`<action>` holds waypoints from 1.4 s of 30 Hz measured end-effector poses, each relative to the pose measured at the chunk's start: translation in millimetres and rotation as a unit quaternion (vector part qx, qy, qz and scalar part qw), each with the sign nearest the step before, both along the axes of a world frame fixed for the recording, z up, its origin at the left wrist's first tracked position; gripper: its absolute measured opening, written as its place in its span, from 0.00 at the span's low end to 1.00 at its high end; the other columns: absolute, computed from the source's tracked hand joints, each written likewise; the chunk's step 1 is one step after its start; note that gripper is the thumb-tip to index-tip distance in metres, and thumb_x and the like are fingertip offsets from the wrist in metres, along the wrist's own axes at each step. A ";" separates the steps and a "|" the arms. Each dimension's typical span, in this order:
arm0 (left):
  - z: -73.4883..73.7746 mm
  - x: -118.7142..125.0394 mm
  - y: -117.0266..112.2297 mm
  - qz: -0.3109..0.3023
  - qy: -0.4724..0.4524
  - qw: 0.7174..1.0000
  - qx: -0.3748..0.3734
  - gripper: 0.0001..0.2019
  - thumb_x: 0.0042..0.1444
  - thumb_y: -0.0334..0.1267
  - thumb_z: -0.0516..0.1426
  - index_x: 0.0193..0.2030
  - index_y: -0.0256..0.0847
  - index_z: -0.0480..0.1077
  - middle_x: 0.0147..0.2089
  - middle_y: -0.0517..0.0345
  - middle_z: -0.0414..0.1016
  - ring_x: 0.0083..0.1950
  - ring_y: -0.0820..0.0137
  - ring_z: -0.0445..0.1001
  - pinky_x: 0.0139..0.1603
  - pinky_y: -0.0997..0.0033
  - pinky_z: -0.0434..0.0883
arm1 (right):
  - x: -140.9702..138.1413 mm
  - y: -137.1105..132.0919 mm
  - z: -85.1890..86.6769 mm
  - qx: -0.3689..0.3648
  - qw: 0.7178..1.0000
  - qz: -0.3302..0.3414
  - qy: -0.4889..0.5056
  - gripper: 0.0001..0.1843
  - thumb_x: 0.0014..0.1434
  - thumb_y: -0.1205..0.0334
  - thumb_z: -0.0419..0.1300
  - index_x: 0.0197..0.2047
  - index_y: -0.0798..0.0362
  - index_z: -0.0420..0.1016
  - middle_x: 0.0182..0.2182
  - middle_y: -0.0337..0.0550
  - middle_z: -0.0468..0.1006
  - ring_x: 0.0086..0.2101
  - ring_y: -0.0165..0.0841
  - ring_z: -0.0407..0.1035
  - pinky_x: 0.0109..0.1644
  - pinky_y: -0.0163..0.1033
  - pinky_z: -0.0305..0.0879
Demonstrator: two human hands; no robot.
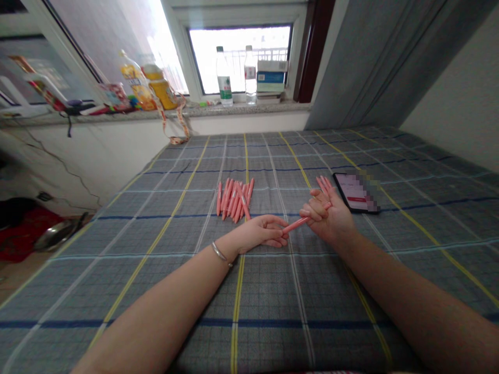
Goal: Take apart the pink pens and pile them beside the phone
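A slim pink pen (296, 225) slants between my two hands above the checked bedspread. My left hand (267, 231), with a silver bangle at its wrist, pinches the lower left end. My right hand (331, 218) has its fingers curled around the other end. A few more pink pens (324, 183) show just beyond the right hand; whether they lie on the cloth or are partly held cannot be made out. Left of centre, past my left hand, several matching pens (234, 200) lie in a loose pile, some crossing over others.
A phone (355, 193) with a lit screen lies right of my right hand. Grey plaid cloth (156, 291) covers the bed. On the windowsill (202, 110) stand two clear bottles (225, 85), stacked boxes (271, 80), an orange drink bottle (136, 80) and a yellow strapped bottle (161, 91).
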State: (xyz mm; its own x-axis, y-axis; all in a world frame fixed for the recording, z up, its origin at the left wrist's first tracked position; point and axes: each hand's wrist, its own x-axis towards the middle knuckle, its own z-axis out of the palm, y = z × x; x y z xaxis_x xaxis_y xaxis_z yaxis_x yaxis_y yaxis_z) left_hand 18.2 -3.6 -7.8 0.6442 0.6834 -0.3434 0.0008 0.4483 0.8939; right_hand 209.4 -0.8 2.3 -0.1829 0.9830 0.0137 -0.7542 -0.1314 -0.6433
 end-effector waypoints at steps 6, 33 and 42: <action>1.9 1.6 -0.9 0.020 0.007 1.000 0.001 0.09 0.51 0.28 0.57 0.40 0.33 0.67 0.31 0.57 0.74 0.31 0.77 0.75 0.35 0.78 0.71 | -3.4 -5.8 3.9 0.013 1.000 -0.005 0.014 0.23 0.64 0.55 0.38 0.31 0.52 0.70 0.10 0.29 0.48 0.14 0.25 0.46 0.26 0.34 0.60; -0.9 1.4 -0.8 0.036 0.000 0.999 0.005 0.05 0.57 0.30 0.52 0.39 0.34 0.66 0.28 0.57 0.73 0.29 0.76 0.74 0.33 0.76 0.72 | 18.4 8.5 -14.1 0.178 0.747 -0.099 -0.633 0.16 0.59 0.52 0.48 0.46 0.52 0.64 0.26 0.41 0.73 0.24 0.34 0.67 0.30 0.40 0.62; -3.1 0.0 0.2 0.037 -0.009 0.999 -0.001 0.05 0.57 0.31 0.52 0.40 0.33 0.66 0.29 0.56 0.73 0.28 0.76 0.74 0.33 0.75 0.72 | 51.6 20.4 0.0 0.006 0.469 -0.215 -0.856 0.20 0.56 0.57 0.48 0.50 0.57 0.61 0.39 0.57 0.76 0.35 0.45 0.71 0.35 0.43 0.62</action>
